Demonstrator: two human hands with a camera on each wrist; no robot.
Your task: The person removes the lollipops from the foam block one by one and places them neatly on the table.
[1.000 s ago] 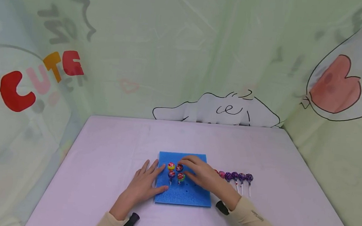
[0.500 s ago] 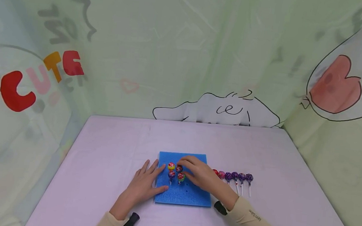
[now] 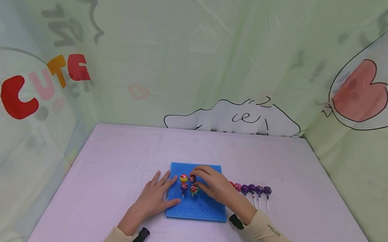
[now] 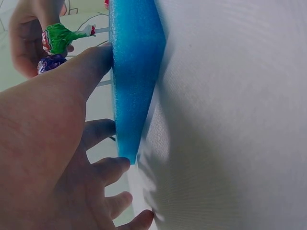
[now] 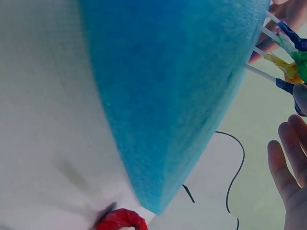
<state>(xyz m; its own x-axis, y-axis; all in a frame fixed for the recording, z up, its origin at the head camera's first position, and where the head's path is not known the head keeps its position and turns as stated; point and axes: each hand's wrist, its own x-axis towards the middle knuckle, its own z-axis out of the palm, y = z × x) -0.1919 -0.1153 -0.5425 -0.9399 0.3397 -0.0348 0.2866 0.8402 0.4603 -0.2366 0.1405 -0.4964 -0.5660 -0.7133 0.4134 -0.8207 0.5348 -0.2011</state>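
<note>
A blue foam block [image 3: 199, 214] lies on the table with several wrapped lollipops standing in it by their sticks. My right hand [image 3: 218, 186] pinches the head of a dark-wrapped lollipop [image 3: 192, 179] at the back right of the group; its stick enters the foam in the right wrist view. Beside it stand a yellow-and-red lollipop [image 3: 183, 178], a purple one [image 3: 183, 187] and a green-and-red one [image 3: 193, 190]. With fingers spread, my left hand [image 3: 151, 198] rests on the foam's left edge, the thumb pressing its top near the front.
A row of loose lollipops [image 3: 259, 189] lies right of the foam, partly behind my right forearm. Purple ones are at its right end; a red-wrapped one [image 5: 122, 219] shows in the right wrist view. A pale cloth [image 3: 124, 149] covers the table, and printed curtains [image 3: 200, 59] hang behind.
My left hand and the foam stay still. The right hand keeps its pinch on the dark lollipop, shifting only very slightly.
</note>
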